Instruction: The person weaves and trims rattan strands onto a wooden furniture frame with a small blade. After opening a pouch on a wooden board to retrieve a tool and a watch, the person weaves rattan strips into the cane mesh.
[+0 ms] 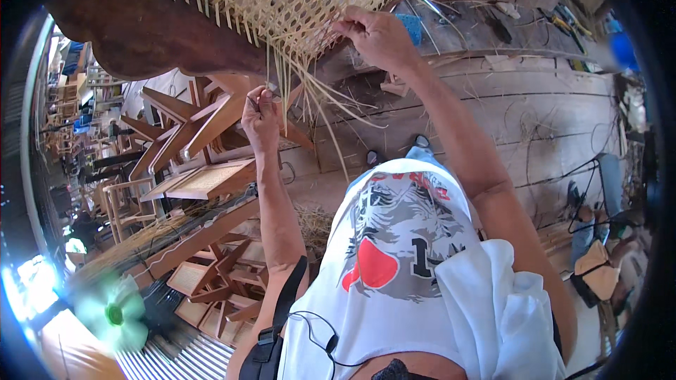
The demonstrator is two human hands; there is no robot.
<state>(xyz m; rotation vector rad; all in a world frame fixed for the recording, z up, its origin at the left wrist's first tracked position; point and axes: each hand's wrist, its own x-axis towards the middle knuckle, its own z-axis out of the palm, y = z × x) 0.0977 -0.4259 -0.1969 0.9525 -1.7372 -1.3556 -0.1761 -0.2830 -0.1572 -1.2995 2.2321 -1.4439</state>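
Note:
A panel of woven cane webbing (282,0) stretches across the top, its open hexagonal weave fixed along a dark brown carved wooden frame (148,21). Loose pale cane strands (310,84) hang in a bunch from the webbing's lower corner. My right hand (377,39) is closed at the webbing's right edge, its thumb and fingertips pinched on the cane there. Below the frame, beside the hanging strands, my left hand (262,119) is closed with thumb against index finger. Something thin and dark shows at its fingers, too small to name.
Stacked wooden chair frames (190,123) stand at left, with more below. A green fan (113,313) spins at lower left. Pliers (567,24) and other hand tools lie on the wooden bench (493,46) at upper right, near a blue object (408,28). Cane scraps litter the plank floor (563,109).

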